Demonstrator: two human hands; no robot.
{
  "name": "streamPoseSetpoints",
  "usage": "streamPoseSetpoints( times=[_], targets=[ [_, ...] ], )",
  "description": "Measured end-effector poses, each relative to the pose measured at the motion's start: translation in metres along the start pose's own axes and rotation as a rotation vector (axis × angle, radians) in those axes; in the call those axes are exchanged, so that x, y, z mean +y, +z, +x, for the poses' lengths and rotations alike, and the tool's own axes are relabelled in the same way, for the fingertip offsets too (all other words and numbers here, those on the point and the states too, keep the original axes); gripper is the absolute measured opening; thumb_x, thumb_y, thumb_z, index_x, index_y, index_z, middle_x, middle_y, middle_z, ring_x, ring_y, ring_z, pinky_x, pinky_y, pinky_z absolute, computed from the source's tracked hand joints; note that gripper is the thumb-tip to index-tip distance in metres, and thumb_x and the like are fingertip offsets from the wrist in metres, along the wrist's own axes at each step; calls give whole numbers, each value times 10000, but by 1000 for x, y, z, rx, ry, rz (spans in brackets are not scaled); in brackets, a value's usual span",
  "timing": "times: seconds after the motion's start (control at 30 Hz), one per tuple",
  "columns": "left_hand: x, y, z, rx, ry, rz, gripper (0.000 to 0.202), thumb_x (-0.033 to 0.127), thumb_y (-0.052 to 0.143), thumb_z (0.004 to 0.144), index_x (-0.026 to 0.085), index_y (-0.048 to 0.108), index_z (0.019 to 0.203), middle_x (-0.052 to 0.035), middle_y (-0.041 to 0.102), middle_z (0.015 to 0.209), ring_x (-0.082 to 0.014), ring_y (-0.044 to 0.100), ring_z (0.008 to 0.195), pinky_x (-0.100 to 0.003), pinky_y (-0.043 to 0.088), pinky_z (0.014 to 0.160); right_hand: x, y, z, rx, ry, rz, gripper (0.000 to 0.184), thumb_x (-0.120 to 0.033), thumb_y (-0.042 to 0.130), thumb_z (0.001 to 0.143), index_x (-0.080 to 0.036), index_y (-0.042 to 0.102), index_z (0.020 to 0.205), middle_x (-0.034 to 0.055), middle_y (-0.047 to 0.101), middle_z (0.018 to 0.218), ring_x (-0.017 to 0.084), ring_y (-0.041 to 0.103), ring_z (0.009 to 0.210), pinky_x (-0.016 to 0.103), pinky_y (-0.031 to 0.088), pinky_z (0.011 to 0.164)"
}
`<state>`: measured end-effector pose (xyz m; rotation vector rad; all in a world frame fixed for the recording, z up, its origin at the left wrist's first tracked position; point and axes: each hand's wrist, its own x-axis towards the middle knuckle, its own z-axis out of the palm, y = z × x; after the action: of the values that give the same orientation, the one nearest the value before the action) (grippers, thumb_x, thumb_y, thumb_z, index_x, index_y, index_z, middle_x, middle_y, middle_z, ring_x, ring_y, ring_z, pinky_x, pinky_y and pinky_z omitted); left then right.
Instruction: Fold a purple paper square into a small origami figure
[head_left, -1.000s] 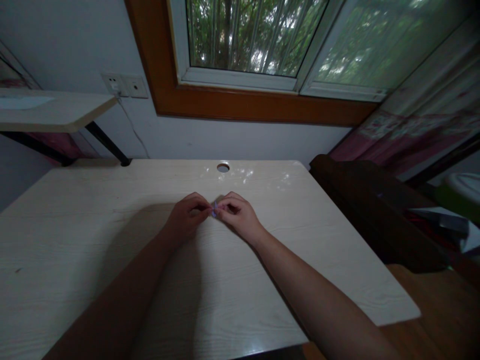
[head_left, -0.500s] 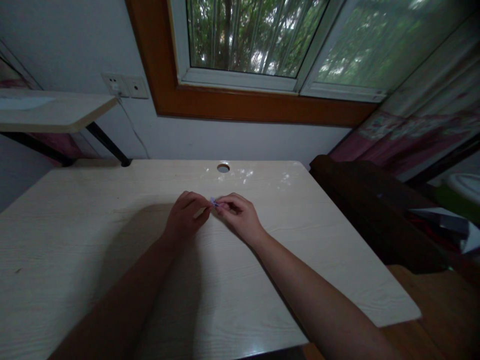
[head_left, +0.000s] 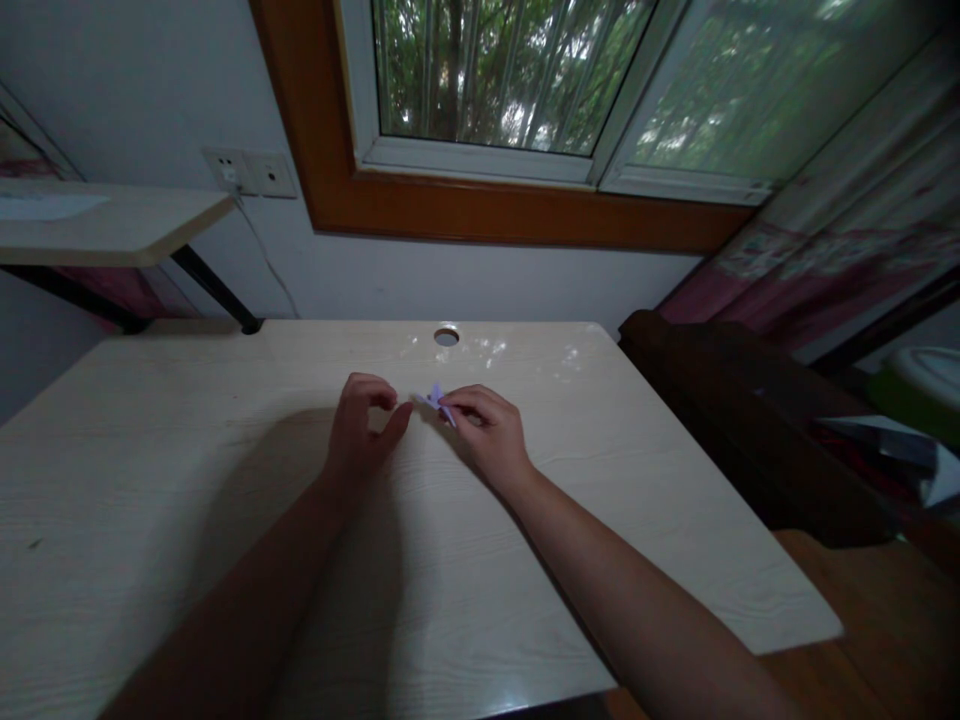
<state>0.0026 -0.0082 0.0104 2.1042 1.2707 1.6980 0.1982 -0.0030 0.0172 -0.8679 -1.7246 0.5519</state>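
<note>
A small lavender folded-paper figure [head_left: 433, 398] with several pointed parts is held above the desk, near its far side. My right hand [head_left: 484, 425] pinches it at its right side between thumb and fingers. Just left of the figure, my left hand [head_left: 365, 425] is open, thumb and index finger apart with nothing between them. A small gap separates its fingertips from the paper. The right fingers hide part of the figure, and its finer folds are too small to make out.
The pale wood-grain desk [head_left: 480, 560] has a round cable hole [head_left: 447, 338] at its back edge. A raised shelf [head_left: 112, 225] on black legs stands at the back left. Dark wooden furniture [head_left: 720, 420] lies along the right side, below a curtain [head_left: 810, 220].
My left hand has let go of the paper figure, moved slightly left and opened its fingers. The figure's pointed parts now show more fully, while my right hand keeps its pinch.
</note>
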Motion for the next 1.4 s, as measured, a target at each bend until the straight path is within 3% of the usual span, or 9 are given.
streamPoseSetpoints(
  times=[0.07,0.13,0.2,0.27,0.47,0.77,1.4],
  targets=[
    [-2,1,-3,-70,-158,-89,164,330,630,879,200,550,819,-8,550,786,-134,535,710,-258,465,628,-1,-1,0,23,-25,-21,123,-168,637,867,-243,733,884,40,721,848,170,667,784,303,532,710],
    [-1,2,-6,-227,-320,-196,250,372,587,907,186,574,740,7,546,678,-117,510,612,-241,427,566,-2,-2,0,29,-67,-35,143,-154,627,870,-244,735,899,43,725,859,170,672,793,300,538,703],
    [2,5,-8,-361,-430,-325,295,402,578,907,175,616,723,2,582,648,-116,523,596,-238,418,560,-2,-2,0,20,-114,-47,174,-134,608,877,-246,734,919,42,729,877,169,675,816,301,543,715],
    [5,8,-8,-398,-502,-428,269,404,608,886,168,655,766,-4,619,677,-116,542,615,-238,423,583,-1,-2,-1,7,-167,-59,192,-122,595,883,-247,729,938,38,731,894,166,676,840,304,547,742],
    [6,14,-7,-322,-627,-653,189,340,677,832,168,673,755,3,612,668,-120,538,646,-248,416,650,4,0,-3,-36,-235,-69,186,-123,604,895,-235,719,988,48,717,936,149,665,870,287,551,776],
    [8,16,-6,-228,-746,-822,109,252,724,773,161,676,737,10,599,638,-101,505,607,-233,374,597,1,0,-2,-73,-230,-99,181,-134,596,905,-230,701,1017,56,711,975,153,661,908,288,556,803],
    [7,16,-6,-187,-691,-778,100,243,746,766,178,679,730,8,591,673,-109,510,653,-241,380,628,2,-2,-2,-81,-256,-98,188,-150,605,906,-250,710,1026,55,704,994,161,663,921,308,562,825]
  ],
)
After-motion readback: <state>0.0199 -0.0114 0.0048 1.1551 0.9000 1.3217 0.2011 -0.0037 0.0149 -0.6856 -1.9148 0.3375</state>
